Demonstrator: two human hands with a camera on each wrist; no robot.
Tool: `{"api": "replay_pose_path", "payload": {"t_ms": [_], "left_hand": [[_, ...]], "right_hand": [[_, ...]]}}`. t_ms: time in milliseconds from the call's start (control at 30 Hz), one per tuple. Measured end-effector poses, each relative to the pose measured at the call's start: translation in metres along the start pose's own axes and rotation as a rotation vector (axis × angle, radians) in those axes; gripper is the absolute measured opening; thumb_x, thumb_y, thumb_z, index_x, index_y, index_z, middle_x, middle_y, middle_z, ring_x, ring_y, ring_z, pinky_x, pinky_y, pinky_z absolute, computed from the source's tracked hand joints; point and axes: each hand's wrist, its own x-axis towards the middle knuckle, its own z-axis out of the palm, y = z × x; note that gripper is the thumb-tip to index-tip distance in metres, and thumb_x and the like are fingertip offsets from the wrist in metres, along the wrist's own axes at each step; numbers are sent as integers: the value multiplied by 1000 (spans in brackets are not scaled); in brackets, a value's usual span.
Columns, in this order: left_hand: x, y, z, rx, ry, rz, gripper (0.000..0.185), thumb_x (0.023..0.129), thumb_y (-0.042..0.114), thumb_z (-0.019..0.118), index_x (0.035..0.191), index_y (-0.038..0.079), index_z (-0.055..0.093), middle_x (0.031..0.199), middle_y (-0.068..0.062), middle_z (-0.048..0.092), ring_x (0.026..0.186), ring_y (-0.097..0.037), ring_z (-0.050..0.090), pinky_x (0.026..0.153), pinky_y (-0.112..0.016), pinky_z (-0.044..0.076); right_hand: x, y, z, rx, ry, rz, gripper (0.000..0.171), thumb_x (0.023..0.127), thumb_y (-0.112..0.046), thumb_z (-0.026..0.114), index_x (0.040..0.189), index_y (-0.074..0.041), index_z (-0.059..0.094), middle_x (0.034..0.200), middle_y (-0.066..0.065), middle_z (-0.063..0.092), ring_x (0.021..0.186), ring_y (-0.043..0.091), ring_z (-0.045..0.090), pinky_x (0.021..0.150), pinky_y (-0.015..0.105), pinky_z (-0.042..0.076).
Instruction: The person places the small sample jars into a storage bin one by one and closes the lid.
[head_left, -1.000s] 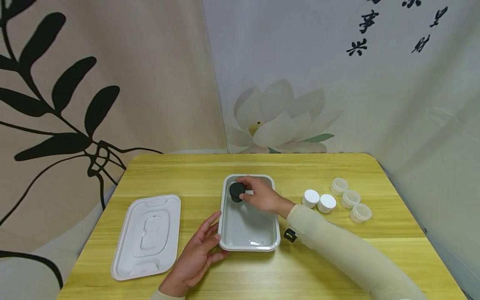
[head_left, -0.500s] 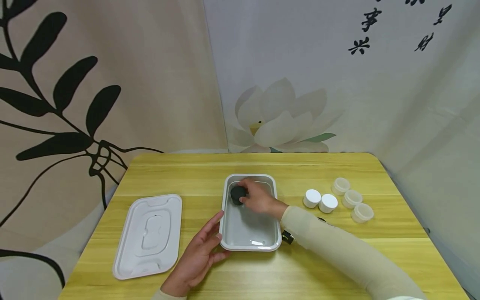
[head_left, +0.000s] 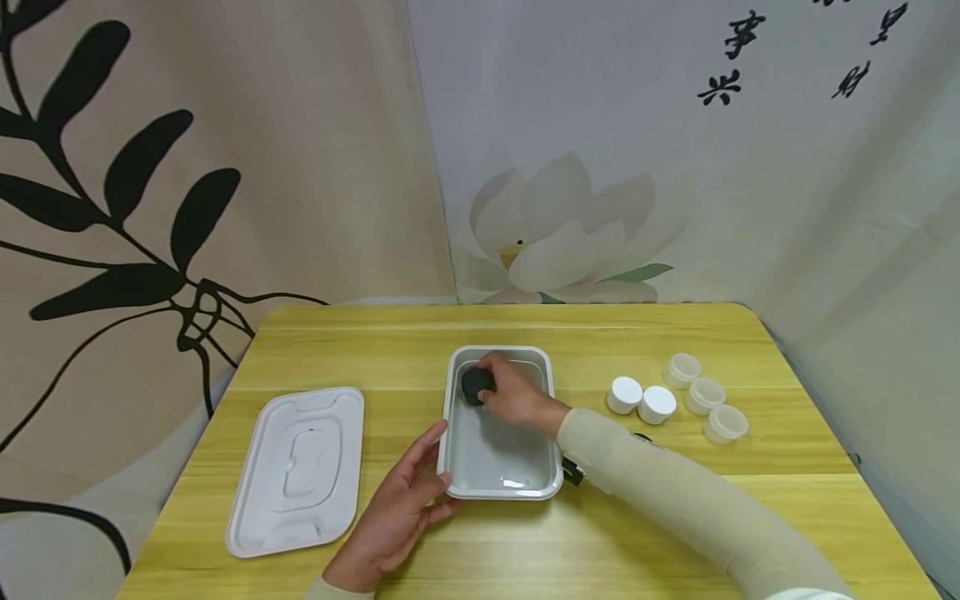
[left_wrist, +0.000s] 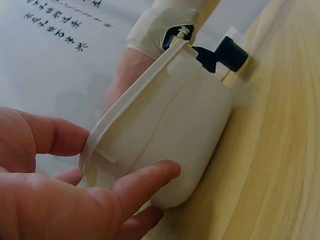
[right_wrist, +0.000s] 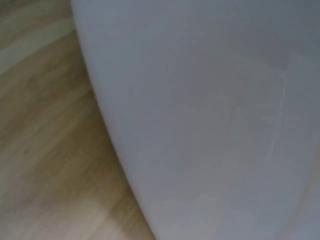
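Right hand was inside the white rectangular tray, at its far-left corner, grip curled round a small dark round object; the object sat low in the tray, touching or just above the floor, couldn't tell which. What the object is or which way it faced: not readable.

Tray stood mid-desk, long axis running away from the person, open side up. Left hand rested on the desk against the tray's near-left corner, grip loose and wide; left wrist view showed fingers laid on the outer wall and thumb at the rim, not clamped.

Right wrist view showed only the tray's outer wall up close and desk wood.

Tray lid lay flat left of the tray, well apart, same long-axis direction. Right of the tray: two white caps touching side by side, then three small open translucent jars in a slanted row just beyond
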Motion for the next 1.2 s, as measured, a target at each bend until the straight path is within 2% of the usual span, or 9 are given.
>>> {"api": "replay_pose_path", "payload": {"t_ms": [167,333,533,733,1000,1200], "left_hand": [[0,-1,0,-5,-1,4,75,105,4,57,169,25,24,173,-18,17,135,-33,55,103,-49,55],[0,-2,1,-11,-1,6,75,105,4,57,169,23,23,173,-19,17,135,-34,56,103,-50,55],[0,-1,1,-13,8,-1,76,105,3,56,170,24,23,174,-18,17,133,-33,58,103,-48,55],[-1,1,2,-17,18,2,77,104,2,56,170,22,22,174,-19,17,134,-34,56,102,-48,55],[-1,1,2,-12,18,3,77,104,2,56,170,23,22,173,-19,17,133,-33,57,102,-47,55],[0,0,2,-12,17,4,77,104,2,55,170,23,22,173,-19,17,133,-34,56,103,-48,55]], "right_hand": [[-3,-3,-6,50,-24,23,49,99,-5,69,144,2,52,140,24,63,131,37,61,113,50,49],[-11,-4,-22,130,-29,57,53,99,-15,71,146,0,52,135,21,65,128,35,63,106,48,54],[-24,-6,-42,273,-18,79,56,99,-21,72,147,-2,52,142,18,62,131,34,62,108,48,54],[-34,-5,-52,379,-7,72,56,100,-20,71,149,-1,52,146,19,60,133,35,61,108,47,55],[-53,-1,-64,498,51,75,52,100,-17,71,146,1,55,140,20,64,125,30,66,104,35,56],[-73,6,-77,566,86,66,53,101,-16,71,147,3,53,144,24,60,128,31,63,100,24,55]]}}
